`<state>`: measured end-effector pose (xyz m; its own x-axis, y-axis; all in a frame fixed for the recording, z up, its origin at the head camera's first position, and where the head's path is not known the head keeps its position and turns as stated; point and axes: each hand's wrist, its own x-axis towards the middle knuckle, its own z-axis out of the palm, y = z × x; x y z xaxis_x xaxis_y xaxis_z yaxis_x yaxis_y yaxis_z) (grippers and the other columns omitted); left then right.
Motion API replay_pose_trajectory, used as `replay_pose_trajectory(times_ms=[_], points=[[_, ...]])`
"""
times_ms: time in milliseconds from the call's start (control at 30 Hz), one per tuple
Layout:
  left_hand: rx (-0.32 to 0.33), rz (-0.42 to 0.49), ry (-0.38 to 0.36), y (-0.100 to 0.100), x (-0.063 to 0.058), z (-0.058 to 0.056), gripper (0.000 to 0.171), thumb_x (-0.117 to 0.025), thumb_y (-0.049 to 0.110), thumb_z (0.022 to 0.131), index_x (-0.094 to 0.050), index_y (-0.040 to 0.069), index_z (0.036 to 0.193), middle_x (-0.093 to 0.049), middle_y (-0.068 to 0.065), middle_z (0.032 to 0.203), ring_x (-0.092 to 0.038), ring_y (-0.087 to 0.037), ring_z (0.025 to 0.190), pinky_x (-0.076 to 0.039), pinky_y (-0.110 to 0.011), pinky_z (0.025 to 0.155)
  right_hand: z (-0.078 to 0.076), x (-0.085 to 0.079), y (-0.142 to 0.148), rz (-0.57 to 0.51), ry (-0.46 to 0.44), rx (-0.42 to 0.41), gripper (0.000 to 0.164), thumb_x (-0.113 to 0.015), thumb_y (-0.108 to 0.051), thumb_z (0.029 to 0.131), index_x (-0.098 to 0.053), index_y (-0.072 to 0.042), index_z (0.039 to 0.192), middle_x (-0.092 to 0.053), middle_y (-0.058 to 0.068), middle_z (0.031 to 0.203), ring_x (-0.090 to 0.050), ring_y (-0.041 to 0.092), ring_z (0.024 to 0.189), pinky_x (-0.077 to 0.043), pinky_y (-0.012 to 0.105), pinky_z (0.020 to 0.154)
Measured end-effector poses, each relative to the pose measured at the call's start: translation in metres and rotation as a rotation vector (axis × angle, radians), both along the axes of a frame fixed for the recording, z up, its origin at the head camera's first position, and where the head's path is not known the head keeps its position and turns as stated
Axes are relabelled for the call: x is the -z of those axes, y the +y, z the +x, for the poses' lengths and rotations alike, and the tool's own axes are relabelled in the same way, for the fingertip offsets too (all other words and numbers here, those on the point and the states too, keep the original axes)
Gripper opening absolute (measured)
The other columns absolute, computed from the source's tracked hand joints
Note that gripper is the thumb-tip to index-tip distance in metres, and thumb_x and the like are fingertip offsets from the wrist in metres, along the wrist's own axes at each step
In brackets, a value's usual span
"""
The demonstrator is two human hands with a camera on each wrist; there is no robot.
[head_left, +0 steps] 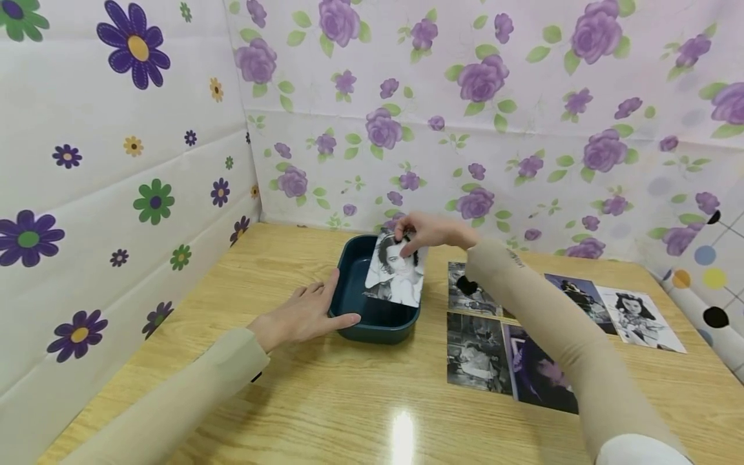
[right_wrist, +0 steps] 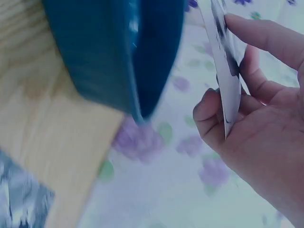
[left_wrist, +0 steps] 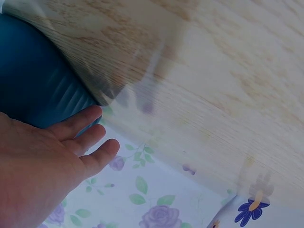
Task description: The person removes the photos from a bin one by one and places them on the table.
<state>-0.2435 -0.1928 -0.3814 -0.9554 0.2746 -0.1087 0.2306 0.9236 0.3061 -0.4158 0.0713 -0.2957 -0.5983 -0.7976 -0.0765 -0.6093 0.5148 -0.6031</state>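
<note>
A black-and-white photo card (head_left: 396,274) of a person's portrait is pinched in my right hand (head_left: 433,231), above a dark teal rectangular box (head_left: 378,334). In the right wrist view the photo card (right_wrist: 227,71) appears nearly edge-on between the thumb and fingers, beside the box's wall (right_wrist: 95,52). My left hand (head_left: 305,312) rests against the box's left side, fingers extended and thumb across the near left corner. The left wrist view shows that hand (left_wrist: 42,166) with its fingers spread at the teal box (left_wrist: 38,71). Part of the box's inside is hidden by the card.
Right of the box lie several photo cards: a black-and-white one (head_left: 478,355), a purple one (head_left: 537,371), a bluish one (head_left: 581,300) and a portrait (head_left: 639,316). My right sleeve (head_left: 540,310) covers some of them. Flowered cloth (head_left: 372,129) hangs behind the wooden table (head_left: 349,400).
</note>
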Motion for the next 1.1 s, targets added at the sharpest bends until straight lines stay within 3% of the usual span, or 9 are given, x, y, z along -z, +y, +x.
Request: replay_pose_trajectory(times_ms=[200, 333, 633, 800, 867, 967, 1100], points=[[0.01, 0.011, -0.002, 0.0, -0.001, -0.001, 0.113, -0.035, 0.086, 0.08, 0.013, 0.016, 0.155, -0.026, -0.016, 0.158, -0.023, -0.036, 0.147, -0.015, -0.059, 0.118, 0.01, -0.016, 0.063, 0.036, -0.025, 0.011, 0.026, -0.075, -0.012, 0.083, -0.054, -0.001, 0.093, -0.048, 0.009, 0.084, -0.039, 0.018, 0.071, -0.037, 0.031, 0.068], [0.016, 0.014, 0.002, 0.0, -0.001, -0.002, 0.113, -0.036, 0.086, 0.08, 0.013, 0.016, 0.155, -0.026, -0.017, 0.158, -0.023, -0.036, 0.147, -0.015, -0.06, 0.118, 0.021, -0.013, 0.117, 0.079, -0.028, 0.017, 0.029, -0.076, -0.012, 0.081, -0.052, -0.001, 0.091, -0.045, 0.006, 0.078, -0.04, 0.015, 0.065, -0.038, 0.028, 0.063], [0.017, 0.004, 0.003, 0.0, -0.002, -0.001, 0.114, -0.035, 0.087, 0.079, 0.012, 0.016, 0.155, -0.024, -0.017, 0.159, -0.023, -0.036, 0.147, -0.015, -0.06, 0.118, 0.073, 0.003, 0.234, 0.142, -0.035, 0.082, 0.032, -0.079, -0.013, 0.075, -0.051, -0.004, 0.086, -0.042, 0.006, 0.071, -0.036, 0.005, 0.059, -0.037, 0.026, 0.055], [0.023, 0.009, 0.01, 0.002, -0.002, -0.001, 0.114, -0.035, 0.086, 0.079, 0.012, 0.015, 0.155, -0.024, -0.017, 0.159, -0.023, -0.036, 0.147, -0.015, -0.06, 0.118, 0.098, 0.011, 0.29, 0.126, -0.062, -0.015, 0.028, -0.075, -0.005, 0.077, -0.047, -0.006, 0.083, -0.038, 0.011, 0.068, -0.032, 0.008, 0.057, -0.031, 0.026, 0.051], [0.025, 0.011, 0.012, 0.002, -0.002, -0.002, 0.114, -0.035, 0.086, 0.079, 0.011, 0.015, 0.155, -0.024, -0.017, 0.159, -0.023, -0.036, 0.147, -0.015, -0.06, 0.118, 0.104, 0.016, 0.307, 0.099, -0.131, -0.049, 0.028, -0.072, 0.002, 0.076, -0.045, -0.003, 0.083, -0.037, 0.015, 0.071, -0.032, 0.013, 0.057, -0.03, 0.027, 0.05], [0.025, 0.013, 0.014, 0.002, -0.001, -0.001, 0.114, -0.035, 0.086, 0.08, 0.011, 0.015, 0.155, -0.024, -0.017, 0.159, -0.024, -0.036, 0.147, -0.015, -0.061, 0.118, 0.111, 0.026, 0.324, 0.108, -0.191, -0.018, 0.029, -0.07, 0.006, 0.073, -0.044, -0.001, 0.082, -0.036, 0.016, 0.073, -0.029, 0.013, 0.056, -0.027, 0.027, 0.05], [0.024, 0.016, 0.013, 0.001, -0.001, 0.0, 0.114, -0.036, 0.086, 0.08, 0.011, 0.015, 0.155, -0.024, -0.017, 0.159, -0.023, -0.037, 0.147, -0.015, -0.061, 0.117, 0.115, 0.046, 0.33, 0.149, -0.134, 0.004, 0.03, -0.069, 0.008, 0.067, -0.044, -0.002, 0.08, -0.037, 0.012, 0.072, -0.026, 0.005, 0.057, -0.026, 0.026, 0.05]])
